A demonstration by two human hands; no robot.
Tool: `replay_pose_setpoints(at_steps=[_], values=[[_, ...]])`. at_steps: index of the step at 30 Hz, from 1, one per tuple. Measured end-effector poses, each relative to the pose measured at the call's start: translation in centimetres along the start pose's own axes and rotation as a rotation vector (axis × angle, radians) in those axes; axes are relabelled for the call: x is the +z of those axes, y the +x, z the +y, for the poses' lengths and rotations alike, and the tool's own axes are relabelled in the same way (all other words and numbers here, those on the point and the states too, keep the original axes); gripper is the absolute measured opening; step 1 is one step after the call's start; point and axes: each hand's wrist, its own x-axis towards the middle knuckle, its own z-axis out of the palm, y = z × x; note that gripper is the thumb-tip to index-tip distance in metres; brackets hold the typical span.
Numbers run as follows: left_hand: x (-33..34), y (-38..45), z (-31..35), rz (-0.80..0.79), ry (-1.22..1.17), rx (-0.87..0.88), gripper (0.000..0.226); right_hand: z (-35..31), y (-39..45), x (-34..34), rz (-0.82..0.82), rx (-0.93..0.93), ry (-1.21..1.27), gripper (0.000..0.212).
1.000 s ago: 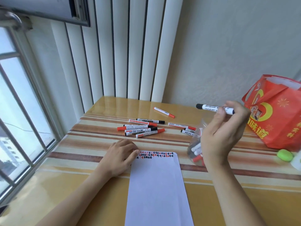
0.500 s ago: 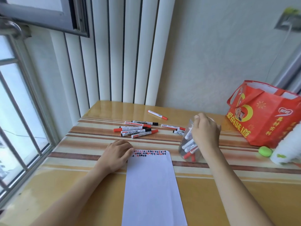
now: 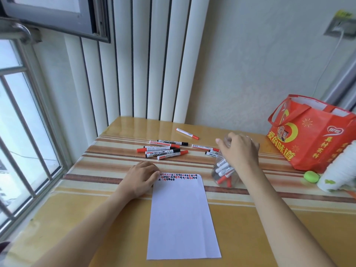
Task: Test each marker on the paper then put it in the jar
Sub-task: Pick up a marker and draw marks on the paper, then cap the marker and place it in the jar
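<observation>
Left hand (image 3: 141,179) lies flat on the table (image 3: 269,228), fingers relaxed and loosely spread, fingertips pressing the top left corner of the paper (image 3: 183,218). Right hand (image 3: 239,151) sits over the mouth of the jar (image 3: 224,173), fingers curled down around the rim; cannot tell if it grips the jar or just rests there, and no marker shows in its fingers. Jar is clear plastic, just right of the paper's top edge, near the right wrist. Inside it: several markers (image 3: 224,170), white barrels, red caps pointing down at the bottom, stacked at a slant. Paper lies between the two forearms, long side running toward the person, with a row of small red and black marks (image 3: 178,177) along its far edge, the rest blank. Loose markers lie on the table beyond the paper: a cluster (image 3: 163,150) of red- and black-capped ones ahead of the left hand, two more (image 3: 210,150) just left of the jar and partly behind the right hand, and a single red one (image 3: 187,133) farther back, apart from the others. Red bag (image 3: 312,135) stands at the right, well apart from the jar. Green round thing (image 3: 311,176) sits in front of the bag, beside a white roll (image 3: 339,174) at the frame edge. Window (image 3: 25,122) with bars on the left.
</observation>
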Motion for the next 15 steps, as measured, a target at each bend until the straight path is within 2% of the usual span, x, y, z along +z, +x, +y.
replay_pose_setpoints(at_steps=[2,4,5,7,8,10,12,15], values=[[0.0,0.1,0.0,-0.003,0.006,-0.008,0.044,-0.6,-0.8,1.1,0.215,-0.044,-0.05,0.038],[0.1,0.2,-0.1,-0.011,0.005,-0.021,0.042,-1.8,-1.6,2.1,0.442,-0.119,-0.02,0.027],[0.1,0.3,-0.2,-0.012,0.001,-0.025,0.042,-2.6,-1.8,2.7,0.517,-0.166,0.022,0.019],[0.2,0.4,-0.3,-0.014,0.0,-0.028,0.042,-4.3,-1.8,4.1,0.55,-0.265,0.11,0.008],[0.2,0.4,-0.4,-0.015,-0.002,-0.028,0.041,-5.1,-1.7,5.0,0.505,-0.304,0.16,0.005],[0.3,0.5,-0.6,-0.012,-0.017,-0.028,0.038,-6.1,-1.3,7.3,0.301,-0.328,0.268,0.011],[0.4,0.5,-0.8,-0.003,-0.033,-0.028,0.035,-6.7,-1.0,9.8,0.043,-0.268,0.345,0.023],[0.5,0.5,-0.9,0.009,-0.034,-0.016,0.032,-6.8,-0.5,13.2,-0.241,-0.198,0.311,0.041]])
